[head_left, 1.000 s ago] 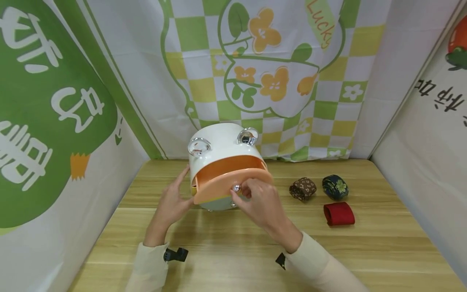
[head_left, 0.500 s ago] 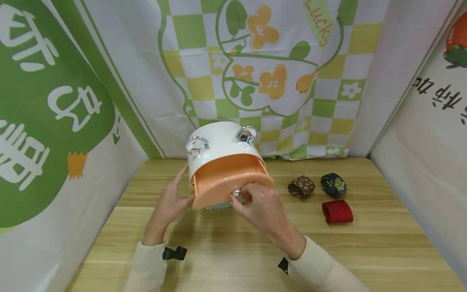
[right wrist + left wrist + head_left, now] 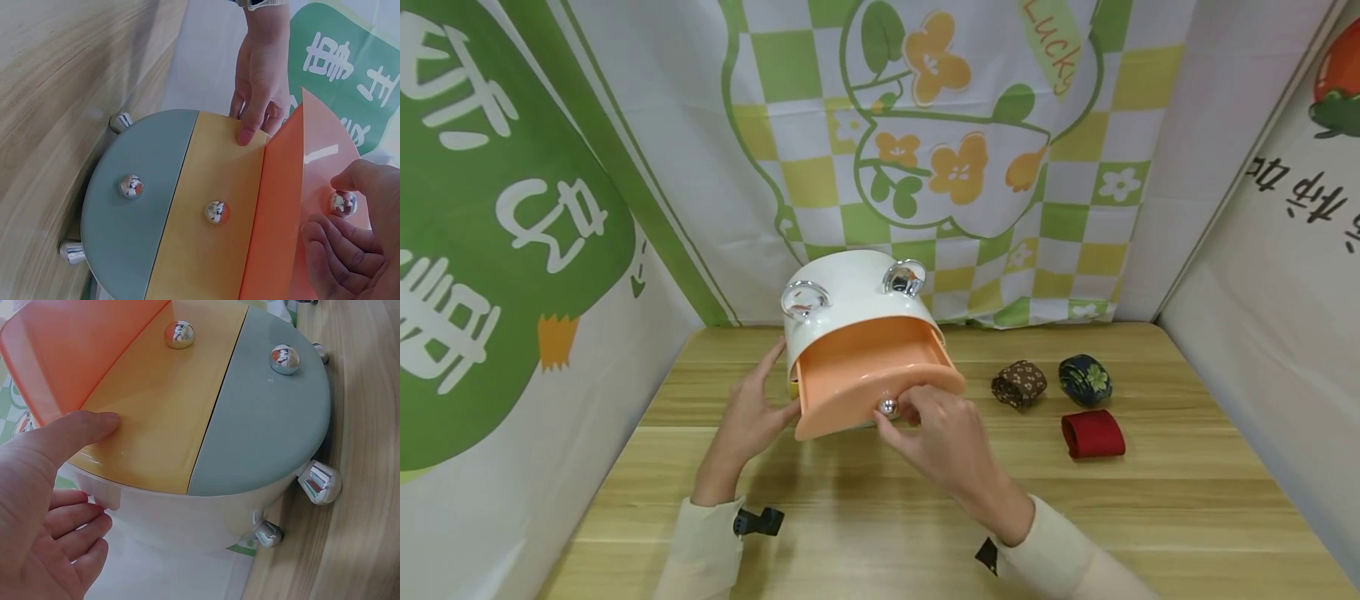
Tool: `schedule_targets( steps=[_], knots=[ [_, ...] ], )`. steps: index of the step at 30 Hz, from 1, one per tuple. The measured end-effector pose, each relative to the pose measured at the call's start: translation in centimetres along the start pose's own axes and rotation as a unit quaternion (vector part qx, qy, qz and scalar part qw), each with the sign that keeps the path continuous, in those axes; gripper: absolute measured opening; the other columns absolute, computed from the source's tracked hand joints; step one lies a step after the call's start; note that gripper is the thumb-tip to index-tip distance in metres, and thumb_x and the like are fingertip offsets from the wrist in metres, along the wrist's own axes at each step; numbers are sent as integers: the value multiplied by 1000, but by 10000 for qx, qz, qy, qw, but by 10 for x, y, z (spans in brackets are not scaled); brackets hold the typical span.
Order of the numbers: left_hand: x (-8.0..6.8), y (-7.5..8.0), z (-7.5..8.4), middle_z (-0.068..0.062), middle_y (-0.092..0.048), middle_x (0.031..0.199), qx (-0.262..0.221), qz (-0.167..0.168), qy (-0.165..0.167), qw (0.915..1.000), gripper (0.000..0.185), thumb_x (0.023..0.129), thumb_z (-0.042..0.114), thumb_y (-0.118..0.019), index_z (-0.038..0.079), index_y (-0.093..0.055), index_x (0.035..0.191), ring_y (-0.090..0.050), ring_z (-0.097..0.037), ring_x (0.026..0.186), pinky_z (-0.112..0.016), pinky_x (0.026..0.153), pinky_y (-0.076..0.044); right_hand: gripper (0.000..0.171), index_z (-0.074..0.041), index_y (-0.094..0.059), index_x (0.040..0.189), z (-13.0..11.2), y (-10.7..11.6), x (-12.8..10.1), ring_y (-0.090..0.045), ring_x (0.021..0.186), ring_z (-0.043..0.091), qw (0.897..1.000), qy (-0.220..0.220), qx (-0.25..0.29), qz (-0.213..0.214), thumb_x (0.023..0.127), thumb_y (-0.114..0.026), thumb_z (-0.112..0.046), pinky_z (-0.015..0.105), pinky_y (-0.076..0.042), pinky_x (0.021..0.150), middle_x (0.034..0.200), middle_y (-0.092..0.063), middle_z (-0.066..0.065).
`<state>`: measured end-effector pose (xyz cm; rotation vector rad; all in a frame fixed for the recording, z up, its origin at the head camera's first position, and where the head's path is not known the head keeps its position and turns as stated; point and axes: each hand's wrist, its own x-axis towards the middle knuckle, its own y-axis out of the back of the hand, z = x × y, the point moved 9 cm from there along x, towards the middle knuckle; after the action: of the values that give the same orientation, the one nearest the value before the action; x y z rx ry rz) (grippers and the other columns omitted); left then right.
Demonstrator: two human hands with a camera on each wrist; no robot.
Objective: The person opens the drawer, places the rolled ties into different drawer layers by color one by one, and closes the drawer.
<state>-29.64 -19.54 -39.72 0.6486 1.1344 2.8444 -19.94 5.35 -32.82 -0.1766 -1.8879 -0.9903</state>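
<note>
A small rounded white drawer cabinet stands on the table, with two shiny ring-shaped eyes on top. Its top orange drawer is pulled well out. My right hand pinches that drawer's silver knob between thumb and fingers. Against the cabinet's left side rests my left hand; in the left wrist view its thumb presses on the yellow drawer front while the other fingers lie beside the white wall. The yellow drawer and the grey-green drawer below it are closed.
To the right on the wooden table lie a brown patterned fabric roll, a navy floral roll and a red roll. A printed curtain hangs close behind the cabinet. Silver feet support the cabinet.
The orange drawer has come further out toward me, with my right hand drawing its knob along. My left hand has stayed against the cabinet's side.
</note>
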Motion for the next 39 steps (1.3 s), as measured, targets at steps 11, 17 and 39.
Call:
schedule_targets(
  steps=[11,17,39],
  knots=[
    [0,1,0,-22,-42,166,13,16,6,10000,98,86,18,-89,9,-33,166,-42,-49,151,-68,122,-37,25,-10,-70,76,-3,1,-5,-63,57,8,10000,71,61,22,78,-92,-21,16,-53,53,67,-69,-1],
    [0,1,-1,-21,-41,167,69,6,61,10000,98,87,18,-89,11,-32,166,-42,-50,151,-68,121,-38,27,-11,-70,75,-4,0,-9,-62,56,7,9998,154,31,116,77,-93,-24,16,-51,52,67,-68,-3],
    [-1,0,1,-21,-41,167,-28,-9,-36,10000,97,87,14,-88,9,-32,166,-45,-49,149,-68,122,-37,30,-8,-74,86,47,29,-56,-69,61,10,9979,-215,-582,-169,70,-96,-21,25,-58,54,74,-75,1]
  ],
)
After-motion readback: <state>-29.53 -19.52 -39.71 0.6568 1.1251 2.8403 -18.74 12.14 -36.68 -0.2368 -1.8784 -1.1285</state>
